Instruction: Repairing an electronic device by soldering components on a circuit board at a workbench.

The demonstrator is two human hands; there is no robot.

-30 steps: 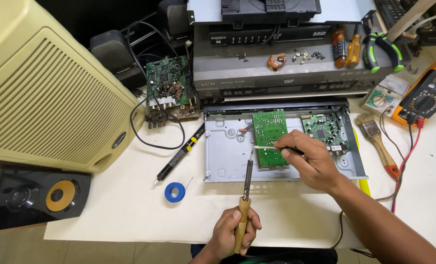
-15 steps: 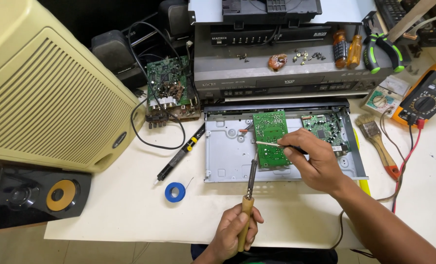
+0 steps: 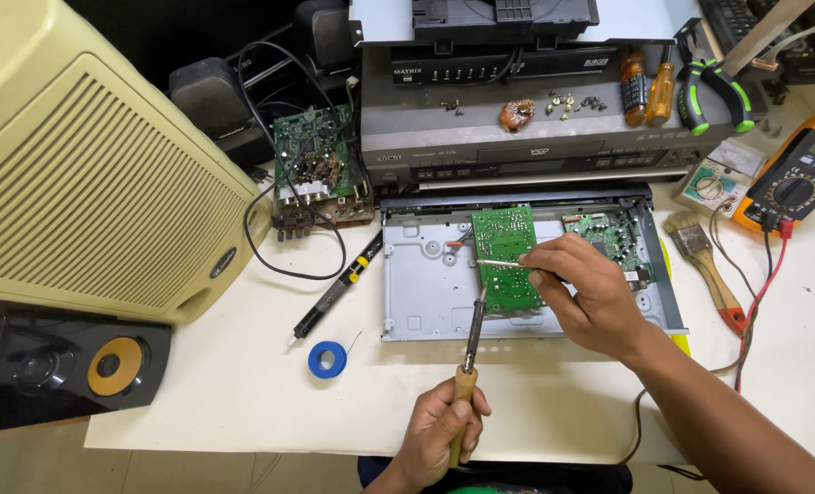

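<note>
A green circuit board (image 3: 504,245) lies in an open grey metal chassis (image 3: 426,284) on the white table. My left hand (image 3: 439,432) grips the wooden handle of a soldering iron (image 3: 471,343), whose tip reaches the board's lower left edge. My right hand (image 3: 590,291) rests over the right side of the board and pinches a thin strand of solder wire (image 3: 499,264) that points left across the board, just above the iron's tip. A second small green board (image 3: 609,233) sits at the chassis' right end.
A black desoldering pump (image 3: 339,288) and a blue tape roll (image 3: 327,359) lie left of the chassis. A cream speaker cabinet (image 3: 87,174) fills the left. Behind stand stacked players (image 3: 536,146) with loose screws, screwdrivers, green pliers (image 3: 714,91). A brush (image 3: 705,265) and orange multimeter (image 3: 796,183) lie right.
The soldering iron in my left hand has shifted slightly toward the board. My right hand stays over the board with the solder wire.
</note>
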